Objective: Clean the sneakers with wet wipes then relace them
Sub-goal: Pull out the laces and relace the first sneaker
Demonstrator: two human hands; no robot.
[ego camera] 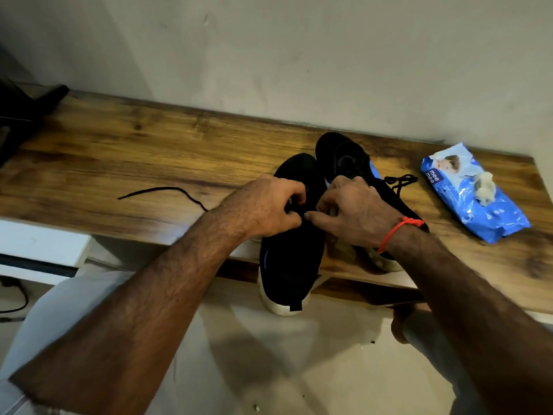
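Reaching in from the near edge, both forearms are meeting over the nearer sneaker (291, 259), a black shoe with a white sole that is lying lengthwise on the wooden shelf (119, 151), its near end overhanging the front edge. The left hand (263, 205) is hovering over the shoe's middle with fingers curled, seemingly pinching the black lace (161, 191), though the grip itself is lost against the dark upper; the lace's loose end is trailing leftward across the wood. The right hand (350, 211), wearing a red thread (398, 232) at the wrist, is curling its fingers and pointing its thumb toward the left hand, apparently holding the same lace. Just behind, the second sneaker (344, 157) is lying alongside, partly under the right hand. Farther right, a blue wet wipes pack (472, 196) is resting near the wall with a crumpled used wipe (484, 187) on top.
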